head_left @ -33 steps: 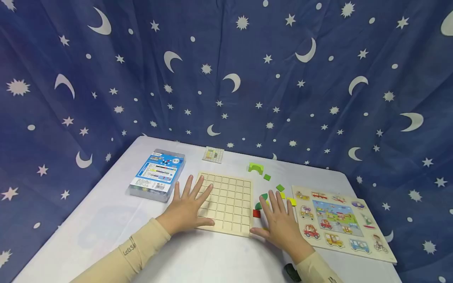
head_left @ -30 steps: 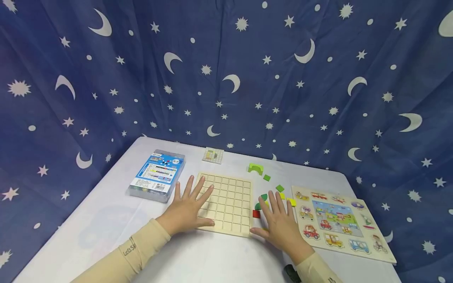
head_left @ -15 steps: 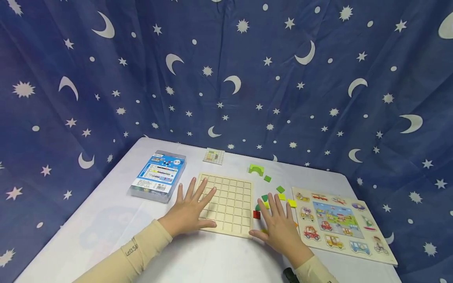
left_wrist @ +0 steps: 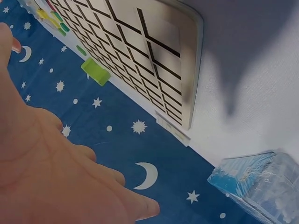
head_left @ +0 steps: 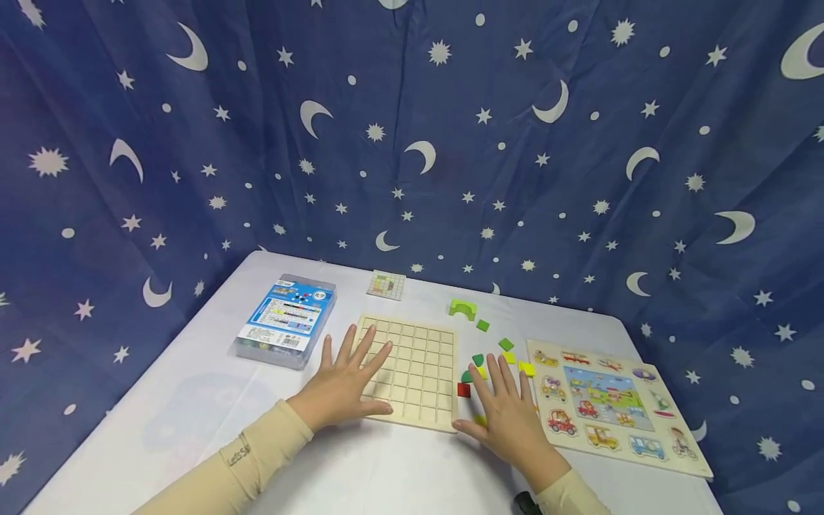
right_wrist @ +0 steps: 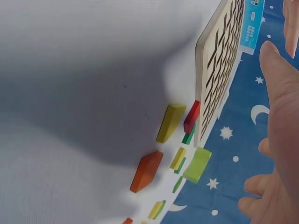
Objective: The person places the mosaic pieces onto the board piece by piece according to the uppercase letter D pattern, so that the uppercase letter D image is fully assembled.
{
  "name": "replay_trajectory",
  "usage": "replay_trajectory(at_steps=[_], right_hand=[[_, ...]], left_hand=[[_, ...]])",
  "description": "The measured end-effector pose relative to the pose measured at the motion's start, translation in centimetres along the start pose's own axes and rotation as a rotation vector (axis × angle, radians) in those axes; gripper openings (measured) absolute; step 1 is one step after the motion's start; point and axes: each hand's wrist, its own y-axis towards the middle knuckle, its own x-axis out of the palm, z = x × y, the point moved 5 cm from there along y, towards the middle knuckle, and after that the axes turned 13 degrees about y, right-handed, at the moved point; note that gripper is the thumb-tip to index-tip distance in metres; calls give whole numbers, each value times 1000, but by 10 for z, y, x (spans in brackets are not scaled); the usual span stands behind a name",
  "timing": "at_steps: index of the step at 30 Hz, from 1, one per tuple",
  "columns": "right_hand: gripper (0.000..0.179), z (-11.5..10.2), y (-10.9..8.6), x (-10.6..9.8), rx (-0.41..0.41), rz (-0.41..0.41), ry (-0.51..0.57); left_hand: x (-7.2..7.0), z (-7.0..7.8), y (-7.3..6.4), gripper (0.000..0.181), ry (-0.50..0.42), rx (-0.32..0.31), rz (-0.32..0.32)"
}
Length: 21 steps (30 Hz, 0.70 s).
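Both left hand (head_left: 341, 386) and right hand (head_left: 508, 415) hold nothing, fingers apart. Grid board (head_left: 415, 368) lies between them, partly hidden by left fingers; red block (head_left: 463, 390) just beside board's right edge, nearer to right hand.

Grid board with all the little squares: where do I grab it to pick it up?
Probably pinch the grid board by its near edge, coming from your side, left hand toward one end, right hand toward the other. It lies flat and is wide; no blocks lie along that edge, but the red block crowds its right edge.
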Motion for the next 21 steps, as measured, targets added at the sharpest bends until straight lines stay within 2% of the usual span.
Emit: replay_trajectory(at_steps=[6,10,17,21], right_hand=[[100,4,1,-6,1,-4,-29],[100,4,3,-7,11,-4,-21],[102,5,4,-5,13,-9,-6],[103,7,3,0,16,-18,-1]], left_hand=[[3,-3,0,99,-1,-26,-18],[3,-4,3,100,-7,-21,-29],[1,-7,5,100,23,-24,-33],[4,-7,6,100,4,-17,-39]])
